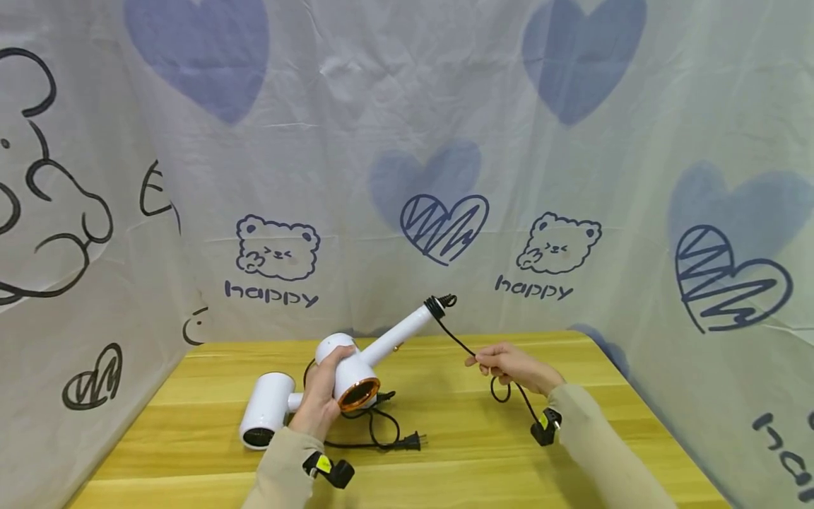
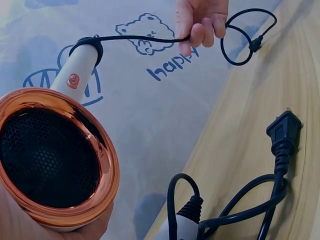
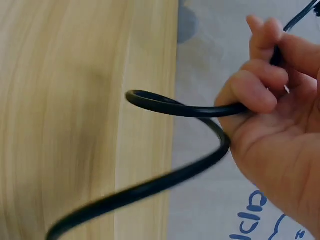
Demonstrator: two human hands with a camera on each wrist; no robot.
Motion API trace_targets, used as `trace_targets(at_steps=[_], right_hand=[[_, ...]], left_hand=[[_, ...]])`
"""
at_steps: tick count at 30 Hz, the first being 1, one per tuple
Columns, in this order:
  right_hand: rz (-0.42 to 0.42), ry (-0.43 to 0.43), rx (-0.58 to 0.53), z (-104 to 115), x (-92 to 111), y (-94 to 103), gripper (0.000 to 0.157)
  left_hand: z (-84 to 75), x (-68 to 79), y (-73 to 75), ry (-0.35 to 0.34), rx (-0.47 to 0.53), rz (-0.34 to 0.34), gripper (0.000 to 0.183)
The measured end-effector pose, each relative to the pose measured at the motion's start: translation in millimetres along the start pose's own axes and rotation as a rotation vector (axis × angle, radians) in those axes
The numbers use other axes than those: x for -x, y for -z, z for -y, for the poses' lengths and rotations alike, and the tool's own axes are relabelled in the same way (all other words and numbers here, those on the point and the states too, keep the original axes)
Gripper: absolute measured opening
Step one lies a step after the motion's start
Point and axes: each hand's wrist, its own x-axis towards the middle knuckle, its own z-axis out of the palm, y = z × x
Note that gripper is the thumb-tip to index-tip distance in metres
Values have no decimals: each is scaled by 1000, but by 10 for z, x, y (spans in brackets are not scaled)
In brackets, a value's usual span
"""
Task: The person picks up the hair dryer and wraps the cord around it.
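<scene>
My left hand (image 1: 321,396) grips the white head of a hair dryer (image 1: 397,336), whose handle tilts up to the right. Its copper-rimmed front (image 2: 111,165) and dark mesh face the left wrist camera. Black cord (image 1: 434,307) is wound round the handle's end. From there a taut stretch runs to my right hand (image 1: 518,367), which pinches it between thumb and fingers. Past those fingers the loose cord (image 3: 145,190) hangs in a loop. Under the held dryer, a second white hair dryer (image 1: 270,406) lies on the table, partly hidden by my left hand.
The second dryer's black cord lies in loops on the wooden table (image 1: 464,459), ending in a two-pin plug (image 1: 412,442). A printed cloth (image 1: 407,297) hangs behind the table and along both sides. Small black devices are strapped to both wrists.
</scene>
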Motion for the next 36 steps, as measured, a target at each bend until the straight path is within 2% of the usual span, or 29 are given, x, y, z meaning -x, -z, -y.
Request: trace_targets(at_steps=[2, 11, 15, 21, 26, 28, 31, 33, 36], right_hand=[[-34, -15, 40, -13, 1, 14, 35], [-304, -158, 201, -20, -36, 20, 40], [-371, -161, 259, 12, -46, 22, 42], [-434, -119, 328, 81, -53, 7, 39], [-485, -70, 381, 172, -67, -26, 21], [-487, -51, 399, 210, -63, -41, 21], [-477, -43, 427, 256, -54, -54, 31], [-474, -42, 451, 282, -50, -57, 37], [-480, -23, 484, 325, -41, -57, 33]], left_hand=[[-1, 1, 4, 7, 3, 11, 66], [20, 11, 27, 47, -47, 105, 63], [47, 6, 33, 70, -80, 160, 65], [68, 3, 35, 102, -133, 245, 64], [78, 7, 58, 118, -189, 313, 63], [83, 8, 74, 123, -219, 342, 63], [85, 7, 102, 113, -264, 379, 63], [79, 6, 119, 88, -296, 402, 63], [67, 6, 127, 43, -350, 424, 65]])
